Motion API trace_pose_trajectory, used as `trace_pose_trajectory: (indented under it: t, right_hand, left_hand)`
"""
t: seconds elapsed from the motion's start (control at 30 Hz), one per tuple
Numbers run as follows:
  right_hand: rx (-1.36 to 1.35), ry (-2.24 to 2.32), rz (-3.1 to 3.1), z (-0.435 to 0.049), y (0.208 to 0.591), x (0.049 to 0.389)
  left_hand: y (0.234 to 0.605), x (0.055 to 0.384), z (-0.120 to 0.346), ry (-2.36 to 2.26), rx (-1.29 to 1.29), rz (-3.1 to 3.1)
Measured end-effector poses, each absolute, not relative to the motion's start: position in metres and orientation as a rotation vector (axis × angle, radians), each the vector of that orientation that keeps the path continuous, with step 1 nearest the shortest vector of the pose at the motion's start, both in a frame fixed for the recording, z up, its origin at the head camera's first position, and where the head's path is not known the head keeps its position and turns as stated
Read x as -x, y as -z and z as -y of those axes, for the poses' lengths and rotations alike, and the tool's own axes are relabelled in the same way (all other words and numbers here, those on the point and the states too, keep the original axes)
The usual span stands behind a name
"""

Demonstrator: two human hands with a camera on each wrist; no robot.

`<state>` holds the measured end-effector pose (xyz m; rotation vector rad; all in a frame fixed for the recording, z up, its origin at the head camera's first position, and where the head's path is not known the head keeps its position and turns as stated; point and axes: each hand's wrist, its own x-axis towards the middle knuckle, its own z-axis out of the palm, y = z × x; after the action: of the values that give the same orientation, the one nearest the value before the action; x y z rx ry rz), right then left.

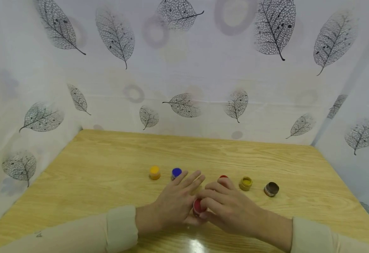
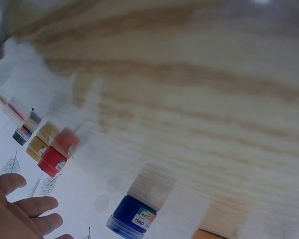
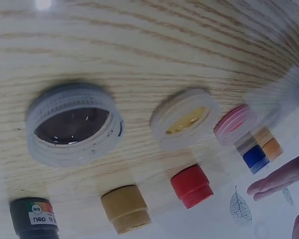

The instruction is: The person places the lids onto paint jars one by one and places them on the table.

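I judge unscrewing step: left hand (image 1: 174, 202) pinches dark-red jar (image 1: 198, 207) between hands, right hand (image 1: 231, 207) grips its top (image 1: 198, 204). Next probably calls for steady twist.

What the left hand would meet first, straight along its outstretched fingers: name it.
Probably the leaf-print backdrop: the left hand points through the gap between the blue jar and the far red jar, but depth is hard to judge.

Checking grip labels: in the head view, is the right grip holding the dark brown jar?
No, the right grip holds the crimson jar; the dark brown jar sits apart.
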<state>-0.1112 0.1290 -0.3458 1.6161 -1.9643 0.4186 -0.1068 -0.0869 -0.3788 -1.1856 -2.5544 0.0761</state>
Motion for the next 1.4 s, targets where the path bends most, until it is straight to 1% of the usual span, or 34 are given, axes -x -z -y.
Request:
trace_pose_trajectory:
  t: [0.43, 0.73, 0.87, 0.97, 1.1, 1.2, 1.3, 1.4]
  right_hand:
    - [-1.661, -0.42, 1.944, -0.132, 0.342, 0.113]
    - [-1.419, -0.351, 1.924, -0.117, 0.342, 0.109]
    - [-1.356, -0.263, 1.945, -0.113, 0.343, 0.108]
    - [-1.41, -0.212, 1.977, -0.116, 0.341, 0.108]
    - [-1.588, -0.236, 2.006, -0.122, 0.335, 0.109]
    - [-1.713, -0.297, 1.96, -0.125, 0.333, 0.111]
    - [-1.759, -0.339, 1.895, -0.124, 0.332, 0.111]
    - [-1.693, -0.341, 1.855, -0.122, 0.332, 0.11]
  left_hand:
    - [0.38, 0.108, 0.088, -0.034, 1.167, 2.456]
    - [0.377, 0.103, 0.084, -0.005, 1.005, 2.624]
    - [0.376, 0.103, 0.085, 0.05, 1.006, 2.684]
    - [0.376, 0.105, 0.088, 0.141, 1.117, 2.675]
    - [0.375, 0.11, 0.093, 0.222, 1.327, 2.608]
    - [0.374, 0.113, 0.093, 0.231, 1.423, 2.57]
    - [0.373, 0.113, 0.093, 0.207, 1.434, 2.556]
    - [0.372, 0.108, 0.091, 0.171, 1.34, 2.582]
